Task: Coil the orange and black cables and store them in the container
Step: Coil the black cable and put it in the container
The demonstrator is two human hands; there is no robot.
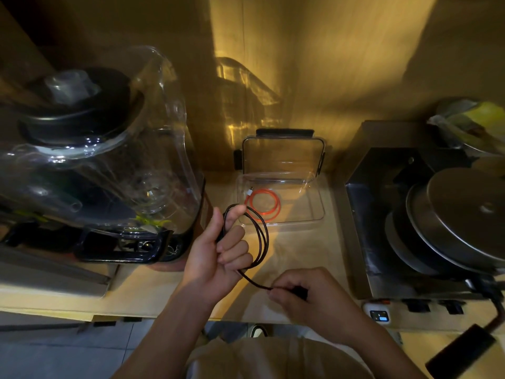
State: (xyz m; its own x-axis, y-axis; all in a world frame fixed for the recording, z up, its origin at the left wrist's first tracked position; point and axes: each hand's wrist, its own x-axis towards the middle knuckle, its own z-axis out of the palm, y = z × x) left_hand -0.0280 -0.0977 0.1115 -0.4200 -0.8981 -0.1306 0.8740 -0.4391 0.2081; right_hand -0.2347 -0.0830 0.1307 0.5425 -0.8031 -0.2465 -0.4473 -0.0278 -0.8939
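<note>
The orange cable (264,204) lies coiled inside the clear plastic container (314,214) at the back of the counter. Its white plug points to the far left. My left hand (216,253) holds several loops of the black cable (262,236) upright just in front of the container. The loops hang around my fingers, with my thumb raised. The cable's loose end runs down and right into my right hand (303,296), which pinches it near the black plug close to the counter's front edge.
The container's lid (282,154) with black clasps leans against the wall behind it. A large clear blender (103,149) fills the left side. A steel appliance (426,222) with round metal plates stands at the right. A small white device (378,314) sits at the front right edge.
</note>
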